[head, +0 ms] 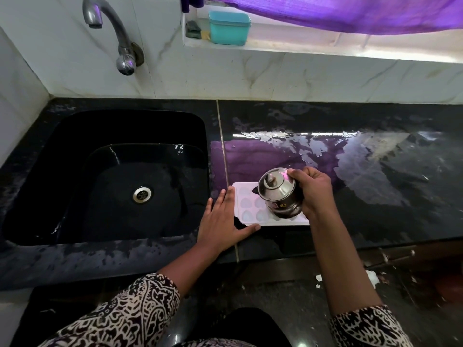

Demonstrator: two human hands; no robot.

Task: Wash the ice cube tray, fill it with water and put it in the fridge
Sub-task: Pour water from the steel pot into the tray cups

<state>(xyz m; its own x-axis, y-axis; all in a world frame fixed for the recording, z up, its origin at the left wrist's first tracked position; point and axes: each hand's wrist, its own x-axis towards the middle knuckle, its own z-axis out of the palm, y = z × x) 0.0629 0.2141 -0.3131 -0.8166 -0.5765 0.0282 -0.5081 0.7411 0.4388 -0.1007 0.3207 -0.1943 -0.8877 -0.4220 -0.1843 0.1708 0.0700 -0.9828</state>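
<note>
A white ice cube tray (246, 209) with heart-shaped cells lies flat on the black counter, just right of the sink. My left hand (223, 219) rests flat against the tray's left edge, fingers straight, thumb along the front edge. My right hand (313, 190) grips a small steel pot with a lid (278, 192), tilted toward the left over the tray's right half, which it hides. I cannot tell whether water is coming out.
A black sink (120, 171) with a steel drain lies to the left, a steel tap (110, 33) above it. The counter (375, 176) right of the tray is wet and glossy. A teal box (229, 27) stands on the window ledge under a purple curtain.
</note>
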